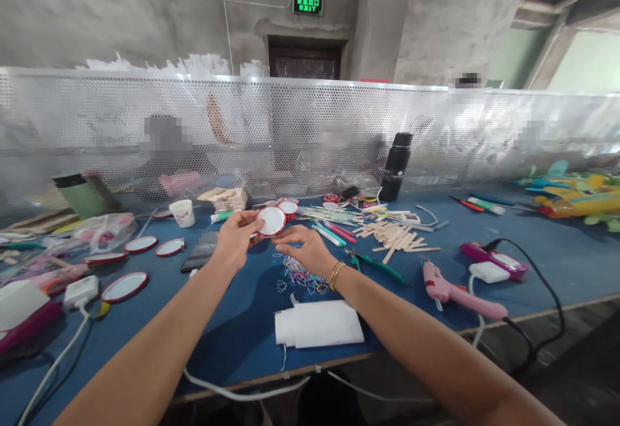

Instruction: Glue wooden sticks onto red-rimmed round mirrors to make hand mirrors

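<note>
My left hand (236, 239) holds a round white disc with a red rim (271, 221), its thumb on the disc's face. Close to the disc's lower right edge is my right hand (307, 248), thumb and fingers brought together; whether anything small is between them cannot be made out. Below the hands lies a pile of small coloured clips (303, 274). More red-rimmed discs (124, 286) rest on the left of the table, and a few (287, 208) sit just behind the held one. A folded white cloth or paper (320, 324) lies near the front edge.
Wooden sticks (394, 235), pens (339, 232) and green-handled pliers (378, 266) lie right of centre. A pink glue gun (460, 294) with a cord is at the right. A black bottle (396, 166), a paper cup (182, 213) and a perforated metal screen (310, 116) stand behind.
</note>
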The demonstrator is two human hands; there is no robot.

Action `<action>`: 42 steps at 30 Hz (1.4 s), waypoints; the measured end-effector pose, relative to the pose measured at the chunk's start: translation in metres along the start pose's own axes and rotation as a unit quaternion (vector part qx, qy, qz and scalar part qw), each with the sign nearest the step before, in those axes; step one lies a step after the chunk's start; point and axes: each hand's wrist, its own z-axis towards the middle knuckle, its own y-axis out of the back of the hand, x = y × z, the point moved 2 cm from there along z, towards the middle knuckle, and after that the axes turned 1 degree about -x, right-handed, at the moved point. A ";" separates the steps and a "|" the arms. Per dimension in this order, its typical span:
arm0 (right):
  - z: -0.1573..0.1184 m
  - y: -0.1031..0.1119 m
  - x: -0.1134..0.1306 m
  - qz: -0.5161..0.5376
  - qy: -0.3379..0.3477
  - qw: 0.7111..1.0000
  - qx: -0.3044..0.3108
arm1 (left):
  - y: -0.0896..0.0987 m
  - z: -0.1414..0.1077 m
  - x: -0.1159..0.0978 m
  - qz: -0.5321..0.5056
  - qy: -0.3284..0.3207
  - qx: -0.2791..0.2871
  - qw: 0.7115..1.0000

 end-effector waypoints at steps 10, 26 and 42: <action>-0.002 -0.010 -0.016 0.340 -0.289 0.894 -0.040 | -0.002 -0.002 0.004 -0.025 0.021 0.014 0.999; 0.006 0.014 -0.006 0.074 -0.192 0.973 -0.101 | -0.001 0.004 0.015 0.230 -0.194 0.135 0.944; 0.005 0.014 -0.007 0.004 -0.123 0.988 -0.089 | -0.004 -0.002 0.014 0.144 -0.053 0.138 0.978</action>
